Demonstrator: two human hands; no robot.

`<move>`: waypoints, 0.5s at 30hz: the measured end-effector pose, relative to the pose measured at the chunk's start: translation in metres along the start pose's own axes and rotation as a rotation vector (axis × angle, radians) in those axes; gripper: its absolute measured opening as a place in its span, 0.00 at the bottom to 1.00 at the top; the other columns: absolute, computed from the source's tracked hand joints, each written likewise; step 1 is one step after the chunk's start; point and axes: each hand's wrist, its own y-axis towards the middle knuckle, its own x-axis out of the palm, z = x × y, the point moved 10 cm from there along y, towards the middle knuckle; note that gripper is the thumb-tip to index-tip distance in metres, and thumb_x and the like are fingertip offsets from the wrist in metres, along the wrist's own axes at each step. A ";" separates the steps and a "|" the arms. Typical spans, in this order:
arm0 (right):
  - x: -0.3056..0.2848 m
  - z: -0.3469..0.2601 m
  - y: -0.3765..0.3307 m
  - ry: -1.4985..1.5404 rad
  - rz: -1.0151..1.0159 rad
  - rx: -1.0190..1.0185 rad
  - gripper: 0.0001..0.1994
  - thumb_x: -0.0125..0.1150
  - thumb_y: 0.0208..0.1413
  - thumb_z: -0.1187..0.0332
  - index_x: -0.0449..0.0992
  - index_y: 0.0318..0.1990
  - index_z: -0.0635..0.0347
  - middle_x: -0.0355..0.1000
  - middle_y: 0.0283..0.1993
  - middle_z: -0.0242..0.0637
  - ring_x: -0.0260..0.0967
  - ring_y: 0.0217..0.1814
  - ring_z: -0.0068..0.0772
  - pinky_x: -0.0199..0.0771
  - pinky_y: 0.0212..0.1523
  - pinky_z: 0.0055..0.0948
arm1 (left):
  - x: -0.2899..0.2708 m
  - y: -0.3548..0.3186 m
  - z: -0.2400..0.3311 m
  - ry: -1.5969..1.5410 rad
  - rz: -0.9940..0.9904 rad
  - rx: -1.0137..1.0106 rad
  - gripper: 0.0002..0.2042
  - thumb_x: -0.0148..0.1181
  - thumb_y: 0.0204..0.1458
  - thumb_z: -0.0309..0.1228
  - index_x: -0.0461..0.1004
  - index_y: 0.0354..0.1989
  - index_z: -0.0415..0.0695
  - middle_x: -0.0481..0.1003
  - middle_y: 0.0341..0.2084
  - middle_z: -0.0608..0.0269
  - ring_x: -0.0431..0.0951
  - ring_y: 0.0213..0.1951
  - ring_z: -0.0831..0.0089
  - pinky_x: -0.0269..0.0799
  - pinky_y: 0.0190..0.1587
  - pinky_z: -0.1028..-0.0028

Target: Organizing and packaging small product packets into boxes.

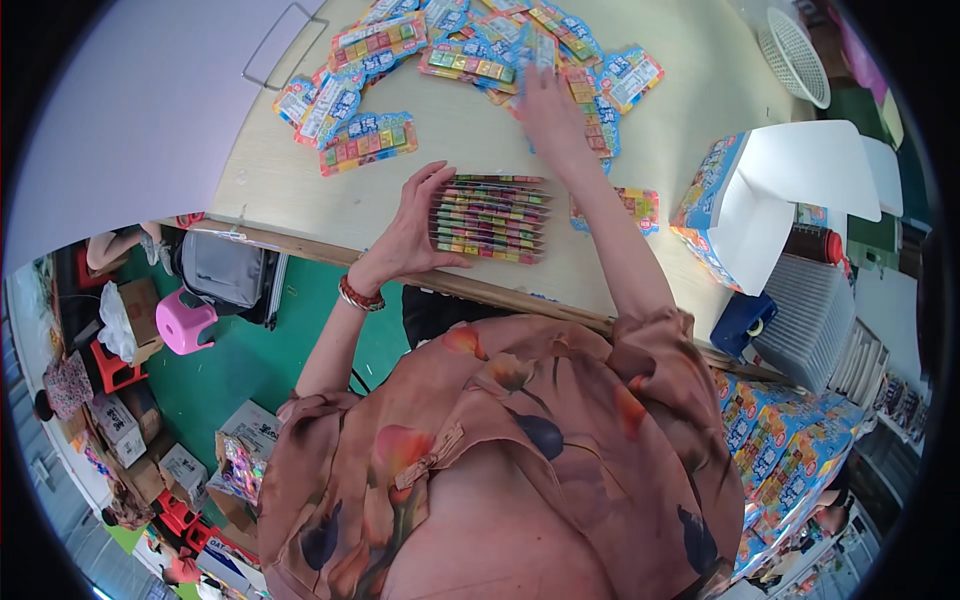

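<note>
My left hand (408,225) is wrapped round the end of a row of candy blister packs (490,220), packed side by side on edge near the front of the table. Thumb and fingers grip the row from its near and far sides. Beyond it, my right hand (552,118) reaches over a loose pile of the same blue-and-orange packs (468,66). Its fingers are smeared by motion at a blue pack (537,48), so I cannot tell whether they grip it. One pack (640,208) lies flat below my right forearm.
An open display box (745,215) with a white inside stands on the right of the table (270,190). Beside it are a blue tape dispenser (742,325) and a grey ridged container (808,320). A white basket (793,58) sits far right; a pink stool (185,322) stands on the floor.
</note>
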 end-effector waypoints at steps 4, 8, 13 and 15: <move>-0.052 0.027 -0.045 0.456 0.342 -0.188 0.14 0.50 0.59 0.74 0.70 0.53 0.61 0.74 0.43 0.39 0.75 0.36 0.35 0.74 0.36 0.32 | 0.002 0.000 -0.006 -0.041 -0.077 -0.005 0.52 0.76 0.30 0.32 0.46 0.66 0.45 0.50 0.61 0.48 0.55 0.63 0.53 0.59 0.63 0.62; -0.016 0.057 -0.097 0.902 -0.004 0.217 0.10 0.49 0.60 0.76 0.74 0.47 0.60 0.74 0.38 0.32 0.72 0.39 0.25 0.71 0.39 0.26 | 0.007 -0.005 -0.025 -0.251 -0.090 -0.091 0.58 0.77 0.30 0.31 0.38 0.69 0.42 0.50 0.62 0.48 0.58 0.61 0.54 0.60 0.63 0.62; 0.015 0.022 -0.136 1.356 -0.318 0.225 0.17 0.41 0.67 0.61 0.74 0.49 0.64 0.73 0.44 0.32 0.66 0.49 0.22 0.61 0.55 0.24 | 0.000 -0.002 -0.017 -0.159 -0.021 -0.089 0.65 0.78 0.29 0.31 0.28 0.69 0.42 0.50 0.63 0.47 0.58 0.62 0.54 0.58 0.63 0.61; 0.016 0.012 -0.140 1.439 -0.364 0.178 0.29 0.34 0.67 0.48 0.68 0.55 0.66 0.70 0.51 0.39 0.64 0.56 0.27 0.56 0.61 0.28 | 0.002 0.000 -0.018 -0.160 -0.058 -0.098 0.66 0.78 0.28 0.31 0.25 0.69 0.43 0.50 0.64 0.46 0.57 0.62 0.54 0.56 0.64 0.61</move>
